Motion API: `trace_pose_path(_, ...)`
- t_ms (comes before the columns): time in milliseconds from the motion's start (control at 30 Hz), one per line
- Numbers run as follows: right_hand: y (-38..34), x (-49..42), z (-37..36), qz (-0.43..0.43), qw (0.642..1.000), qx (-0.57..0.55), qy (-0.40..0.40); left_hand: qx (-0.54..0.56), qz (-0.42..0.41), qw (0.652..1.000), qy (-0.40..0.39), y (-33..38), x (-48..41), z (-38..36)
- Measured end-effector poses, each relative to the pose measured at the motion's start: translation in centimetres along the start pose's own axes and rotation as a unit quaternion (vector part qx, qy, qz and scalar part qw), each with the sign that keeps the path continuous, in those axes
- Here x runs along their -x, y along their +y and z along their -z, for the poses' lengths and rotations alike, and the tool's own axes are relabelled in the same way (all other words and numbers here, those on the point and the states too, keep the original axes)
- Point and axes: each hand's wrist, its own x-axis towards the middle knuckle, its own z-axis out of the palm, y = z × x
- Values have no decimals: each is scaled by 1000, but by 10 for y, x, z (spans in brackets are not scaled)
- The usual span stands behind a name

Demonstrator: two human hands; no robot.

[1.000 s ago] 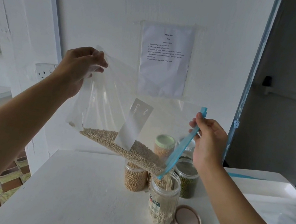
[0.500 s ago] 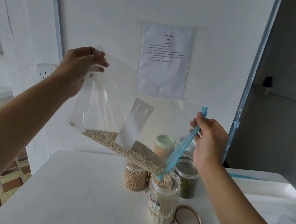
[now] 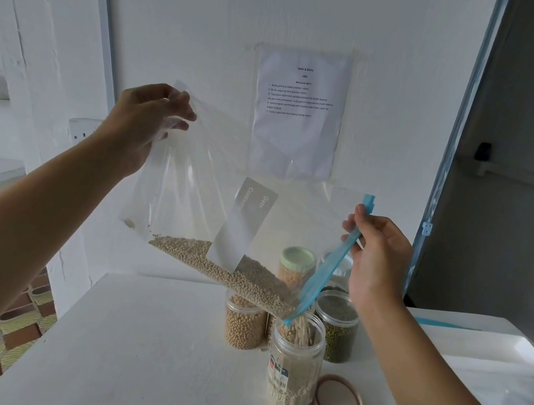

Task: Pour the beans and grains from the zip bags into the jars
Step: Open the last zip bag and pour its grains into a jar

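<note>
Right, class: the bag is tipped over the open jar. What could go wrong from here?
1. The zip bag opens wider than the open jar, so grains may spill onto the table.
2. The left hand lifting higher could send the grains down in a rush.
3. Both hands hold the bag, the right hand at the zip strip; nothing steadies the jar, so a nudge might tip it.

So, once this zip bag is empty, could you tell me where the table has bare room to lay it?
The table is bare left of the soybean jar and across its near side, in front of the open jar. Crowded: the jar cluster at back right, the lid beside the open jar, the tray further right.
</note>
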Motion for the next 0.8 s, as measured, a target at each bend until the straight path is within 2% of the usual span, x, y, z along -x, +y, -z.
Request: trace_pose_path(800,3,-4,-1,-2,1000,-1,1,9,1,1000,-2,-3,-1,-1)
